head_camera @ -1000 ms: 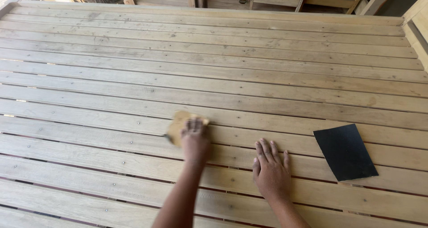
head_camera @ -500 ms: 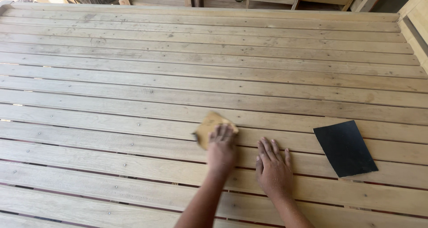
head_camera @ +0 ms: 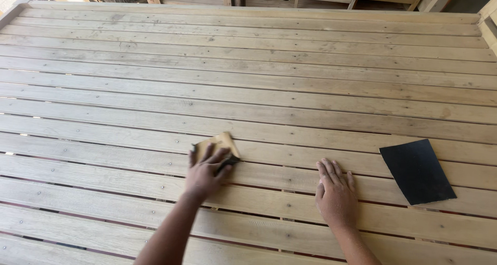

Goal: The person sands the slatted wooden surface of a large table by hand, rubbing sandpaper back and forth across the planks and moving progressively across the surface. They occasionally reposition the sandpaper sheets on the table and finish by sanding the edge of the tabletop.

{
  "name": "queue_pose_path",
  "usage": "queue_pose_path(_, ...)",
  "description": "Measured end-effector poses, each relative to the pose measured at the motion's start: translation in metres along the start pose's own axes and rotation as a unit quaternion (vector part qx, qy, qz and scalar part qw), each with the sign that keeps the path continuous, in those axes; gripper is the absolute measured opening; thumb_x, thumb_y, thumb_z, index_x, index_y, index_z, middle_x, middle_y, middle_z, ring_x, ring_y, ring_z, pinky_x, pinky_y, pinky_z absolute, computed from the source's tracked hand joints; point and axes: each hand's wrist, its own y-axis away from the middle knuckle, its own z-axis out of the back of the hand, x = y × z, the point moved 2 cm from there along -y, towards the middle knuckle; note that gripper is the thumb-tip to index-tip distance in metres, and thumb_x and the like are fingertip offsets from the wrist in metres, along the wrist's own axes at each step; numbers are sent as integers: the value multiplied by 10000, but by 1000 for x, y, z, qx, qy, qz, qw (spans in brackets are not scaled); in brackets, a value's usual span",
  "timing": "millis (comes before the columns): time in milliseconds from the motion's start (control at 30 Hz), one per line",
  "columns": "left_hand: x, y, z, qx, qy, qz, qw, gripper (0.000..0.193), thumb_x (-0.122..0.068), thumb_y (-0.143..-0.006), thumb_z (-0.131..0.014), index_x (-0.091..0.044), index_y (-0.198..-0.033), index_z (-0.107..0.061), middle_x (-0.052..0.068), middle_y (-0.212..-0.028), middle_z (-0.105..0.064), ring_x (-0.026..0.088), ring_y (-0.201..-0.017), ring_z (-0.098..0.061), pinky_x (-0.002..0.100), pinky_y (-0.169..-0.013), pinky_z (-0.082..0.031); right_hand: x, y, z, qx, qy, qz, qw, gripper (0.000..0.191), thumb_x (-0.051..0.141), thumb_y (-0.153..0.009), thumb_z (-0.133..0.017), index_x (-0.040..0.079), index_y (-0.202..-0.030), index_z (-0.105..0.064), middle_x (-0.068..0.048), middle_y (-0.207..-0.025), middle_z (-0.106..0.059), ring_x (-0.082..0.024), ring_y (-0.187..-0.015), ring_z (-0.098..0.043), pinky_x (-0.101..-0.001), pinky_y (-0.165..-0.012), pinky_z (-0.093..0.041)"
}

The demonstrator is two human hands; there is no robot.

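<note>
My left hand (head_camera: 206, 173) presses a folded tan piece of sandpaper (head_camera: 220, 143) flat against the slatted wooden surface (head_camera: 248, 84), fingers spread over it and thumb pinching its near dark edge, so the paper sticks out just beyond my fingertips. My right hand (head_camera: 336, 195) lies to the right of that sandpaper, well apart from it, palm down and open on the slats with nothing in its grip. Farther right of the tan sandpaper, past my right hand and not touching it, a black sandpaper sheet (head_camera: 417, 171) lies flat across two slats.
</note>
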Motion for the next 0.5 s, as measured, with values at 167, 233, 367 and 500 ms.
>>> queue_pose_path(167,-149,-7,-34,19,38,-119,992,399,-530,-1004,-439,-461,-1353,-621,-72,-1606,-394,292,-1554,-203,625,-1214,85,-4,3,1,-3,9,19,1000,491,169,-933,-509,148,-1419,-573,6,-1533,-537,-200,-1449,-455,-480,-1210,-322)
queue_pose_path(233,-198,2,-45,15,42,-142,989,424,-516,-998,-462,-436,-1403,-558,-77,-1616,-371,248,-1544,-231,647,-1221,95,-6,4,-3,-7,-11,10,1000,491,166,-932,-510,160,-1418,-578,8,-1539,-534,-202,-1457,-454,-470,-1211,-329)
queue_pose_path(367,-155,43,-44,-39,80,-133,987,446,-426,-998,-496,-425,-1442,-540,-84,-1612,-414,215,-1526,-296,609,-1240,61,-16,7,-10,-23,-39,3,999,483,160,-980,-497,176,-1459,-562,15,-1559,-519,-199,-1474,-443,-446,-1227,-328)
queue_pose_path(500,-4,58,-3,-114,-16,54,992,480,-424,-1017,-420,-363,-1489,-484,-106,-1589,-408,195,-1474,-367,554,-1225,78,-21,13,-20,-7,-32,4,999,526,207,-987,-457,186,-1509,-509,25,-1606,-462,-194,-1508,-388,-452,-1244,-281)
